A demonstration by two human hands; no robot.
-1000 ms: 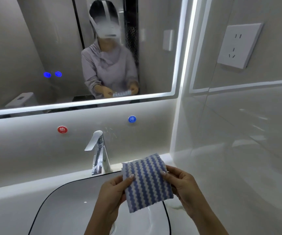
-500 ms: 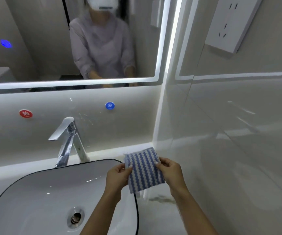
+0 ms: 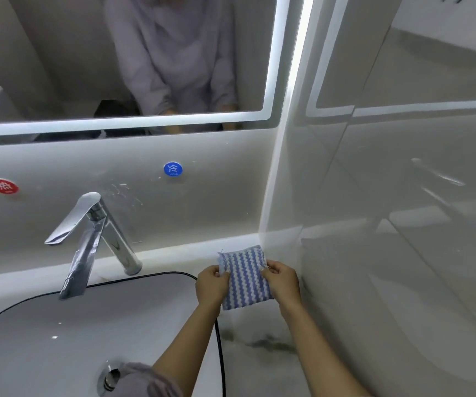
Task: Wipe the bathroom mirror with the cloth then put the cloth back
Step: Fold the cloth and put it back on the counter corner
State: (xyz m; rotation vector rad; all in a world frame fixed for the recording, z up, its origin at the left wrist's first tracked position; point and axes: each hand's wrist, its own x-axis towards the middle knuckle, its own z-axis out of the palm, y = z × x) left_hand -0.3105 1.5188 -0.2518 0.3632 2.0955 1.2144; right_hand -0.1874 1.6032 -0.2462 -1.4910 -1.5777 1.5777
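Observation:
A folded cloth (image 3: 244,279) with blue and white wavy stripes is low over the counter's back right corner, right of the sink. My left hand (image 3: 211,285) pinches its left edge and my right hand (image 3: 282,280) pinches its right edge. The cloth lies flat between them, close to the side wall. The mirror (image 3: 59,53) with a lit border fills the upper left and reflects a person in a grey top.
A chrome tap (image 3: 93,239) stands behind the white sink (image 3: 44,339), whose drain (image 3: 110,378) shows at the bottom. Red (image 3: 4,186) and blue (image 3: 173,169) round stickers sit on the back wall. A glossy tiled side wall (image 3: 402,224) closes the right. The marbled counter (image 3: 259,353) runs beside the sink.
Both hands have carried the cloth down and away toward the counter's back right corner. My view has tilted downward, so less of the mirror shows.

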